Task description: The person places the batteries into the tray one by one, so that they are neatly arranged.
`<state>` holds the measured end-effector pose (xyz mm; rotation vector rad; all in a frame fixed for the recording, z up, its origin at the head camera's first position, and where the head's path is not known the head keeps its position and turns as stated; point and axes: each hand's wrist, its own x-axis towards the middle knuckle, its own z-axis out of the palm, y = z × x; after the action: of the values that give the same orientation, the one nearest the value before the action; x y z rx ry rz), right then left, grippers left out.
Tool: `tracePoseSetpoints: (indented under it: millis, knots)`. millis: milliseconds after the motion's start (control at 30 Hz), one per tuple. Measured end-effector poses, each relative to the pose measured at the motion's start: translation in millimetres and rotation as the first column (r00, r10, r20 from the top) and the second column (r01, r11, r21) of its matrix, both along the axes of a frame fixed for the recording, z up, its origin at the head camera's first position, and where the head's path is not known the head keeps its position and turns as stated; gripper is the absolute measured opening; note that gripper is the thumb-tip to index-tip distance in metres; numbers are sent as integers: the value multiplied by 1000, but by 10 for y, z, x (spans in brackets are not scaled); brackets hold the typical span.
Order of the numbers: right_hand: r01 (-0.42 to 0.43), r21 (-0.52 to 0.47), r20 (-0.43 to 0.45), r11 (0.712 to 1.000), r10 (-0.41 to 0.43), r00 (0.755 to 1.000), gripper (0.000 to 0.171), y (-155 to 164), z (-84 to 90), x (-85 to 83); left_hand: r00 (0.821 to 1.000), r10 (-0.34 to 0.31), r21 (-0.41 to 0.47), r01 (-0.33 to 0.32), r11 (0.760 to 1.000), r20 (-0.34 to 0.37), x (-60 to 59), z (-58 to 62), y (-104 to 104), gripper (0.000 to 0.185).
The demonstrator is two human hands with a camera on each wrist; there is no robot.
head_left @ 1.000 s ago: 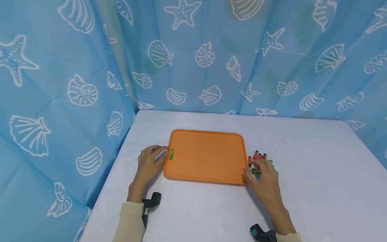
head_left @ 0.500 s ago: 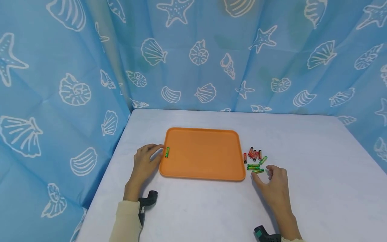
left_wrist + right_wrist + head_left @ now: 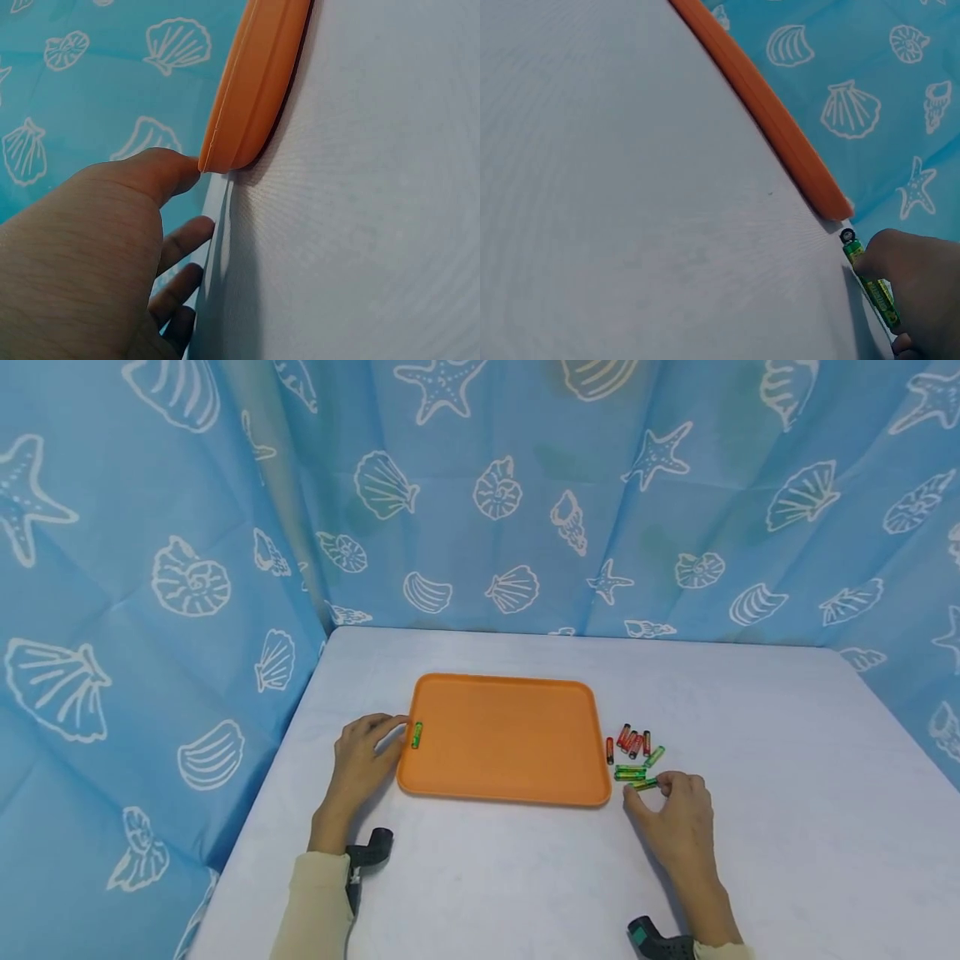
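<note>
An orange tray (image 3: 502, 680) lies on the white table, with one green battery (image 3: 417, 735) on it by its left rim. My left hand (image 3: 381, 737) rests beside that rim; in the left wrist view the thumb of that hand (image 3: 150, 187) touches the tray's edge (image 3: 255, 82) with the fingers relaxed. To the right of the tray lie red batteries (image 3: 630, 742) and green batteries (image 3: 628, 772). My right hand (image 3: 651, 792) pinches the nearest green battery (image 3: 643, 784) on the table. In the right wrist view the thumb of that hand (image 3: 904, 270) covers part of this battery (image 3: 871, 286) near the tray's corner (image 3: 825, 199).
A blue curtain (image 3: 495, 502) printed with white shells and starfish hangs round the table's back and left side. The table's left edge (image 3: 277, 777) runs close to my left hand. Black wrist mounts (image 3: 371, 847) show at both forearms.
My right hand drew back from over the batteries toward me, then closed its thumb and finger on the nearest green battery. The left hand stayed at the tray's rim.
</note>
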<state>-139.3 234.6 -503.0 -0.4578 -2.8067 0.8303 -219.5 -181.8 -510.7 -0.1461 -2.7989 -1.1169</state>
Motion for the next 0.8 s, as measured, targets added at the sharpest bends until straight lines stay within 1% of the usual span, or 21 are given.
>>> tracePoseSetpoints:
  millis: [100, 200, 267, 333, 400, 467, 567, 633, 800]
  knots:
    - [9, -8, -8, 1000, -9, 1000, 58, 3, 34, 11, 1000, -3, 2, 3, 1000, 1, -17, 2, -2, 36]
    - [-2, -21, -42, 1000, 1, 999, 58, -6, 72, 21, 1000, -12, 8, 12, 1000, -4, -33, 14, 1, 36]
    - [-36, -38, -81, 999, 33, 996, 56, -25, 93, 15, 1000, -14, 15, 14, 1000, -12, -40, 28, 2, 36]
    - [-92, -55, -138, 994, 83, 987, 53, -48, 99, -1, 1000, -13, 18, 14, 1000, -17, -43, 46, 2, 36]
    - [-159, -66, -208, 985, 142, 968, 50, -76, 100, -27, 1000, -13, 18, 13, 1000, -18, -46, 54, -2, 35]
    - [-230, -69, -278, 971, 202, 939, 47, -107, 91, -65, 1000, -15, 16, 15, 1000, -14, -45, 63, -6, 35]
    - [-328, -61, -336, 943, 290, 896, 45, -178, 73, -137, 1000, -19, 12, 19, 1000, -10, -44, 58, -18, 35]
    - [-385, -60, -342, 921, 344, 875, 42, -241, 63, -194, 1000, -20, 12, 20, 1000, -8, -41, 54, -26, 35]
    - [-474, -49, -310, 879, 438, 844, 39, -411, 21, -347, 1000, -12, 21, 12, 1000, -19, -12, 18, -22, 35]
